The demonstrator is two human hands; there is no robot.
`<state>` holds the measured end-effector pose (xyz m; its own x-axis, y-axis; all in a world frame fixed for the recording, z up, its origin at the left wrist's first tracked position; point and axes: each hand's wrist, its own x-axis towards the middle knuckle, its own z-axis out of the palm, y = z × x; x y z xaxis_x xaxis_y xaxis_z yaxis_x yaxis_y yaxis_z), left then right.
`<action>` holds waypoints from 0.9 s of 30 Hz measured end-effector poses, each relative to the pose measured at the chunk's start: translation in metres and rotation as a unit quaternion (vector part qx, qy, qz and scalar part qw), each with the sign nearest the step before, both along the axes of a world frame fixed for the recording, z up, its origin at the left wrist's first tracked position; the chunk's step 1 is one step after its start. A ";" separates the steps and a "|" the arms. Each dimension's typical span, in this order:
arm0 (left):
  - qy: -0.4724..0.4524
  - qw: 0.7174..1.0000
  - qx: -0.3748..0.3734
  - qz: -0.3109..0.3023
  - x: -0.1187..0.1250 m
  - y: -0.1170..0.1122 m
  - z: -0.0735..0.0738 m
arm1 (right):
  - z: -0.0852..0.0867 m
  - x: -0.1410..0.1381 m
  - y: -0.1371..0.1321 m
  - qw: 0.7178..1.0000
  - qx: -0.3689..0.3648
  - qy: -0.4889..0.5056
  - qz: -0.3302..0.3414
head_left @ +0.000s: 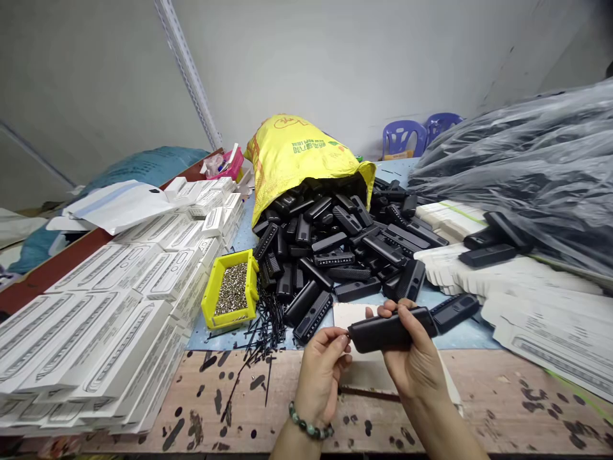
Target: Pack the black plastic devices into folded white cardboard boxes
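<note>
My right hand (414,358) is wrapped round a black plastic case (390,331), held level above the table's front edge. My left hand (318,377), with a bead bracelet on the wrist, pinches something very small at the case's left end; I cannot make out what. Just behind my hands lies a pile of the same black cases (335,243), spilling from a yellow sack (297,160). A yellow tray (230,292) of small metal screws sits left of the pile, with thin black pins (268,326) scattered beside it.
Stacks of white boxes (96,319) fill the left side. Flat white cartons (527,300) lie at the right, below a large dark plastic bag (527,166). Two purple chairs (412,134) stand at the back. The wooden table front (502,396) has black marks.
</note>
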<state>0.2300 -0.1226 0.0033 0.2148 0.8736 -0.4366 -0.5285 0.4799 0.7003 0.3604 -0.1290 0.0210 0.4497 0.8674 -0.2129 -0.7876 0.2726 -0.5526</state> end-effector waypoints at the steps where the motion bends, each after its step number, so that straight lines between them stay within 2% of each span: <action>1: 0.023 1.000 0.018 -0.002 0.000 0.000 -0.001 | 0.000 0.000 0.000 1.000 0.003 -0.007 0.000; 5: 0.101 0.993 0.065 -0.008 -0.001 0.001 -0.002 | 0.001 0.001 -0.002 0.999 0.010 -0.036 -0.002; 11: 0.108 0.992 0.066 0.001 -0.002 0.000 0.000 | 0.002 -0.003 -0.002 0.998 0.011 -0.062 -0.005; 17: 0.170 0.978 0.120 0.001 -0.005 0.003 -0.002 | 0.001 -0.003 0.000 0.997 0.015 -0.069 0.001; 27: 0.131 0.986 0.099 0.011 0.000 0.000 -0.005 | 0.003 -0.009 -0.001 0.999 0.006 -0.040 -0.011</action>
<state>0.2298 -0.1221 -0.0017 0.0974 0.9508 -0.2941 -0.3262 0.3097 0.8931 0.3518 -0.1296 0.0241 0.4842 0.8592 -0.1653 -0.7349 0.2969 -0.6097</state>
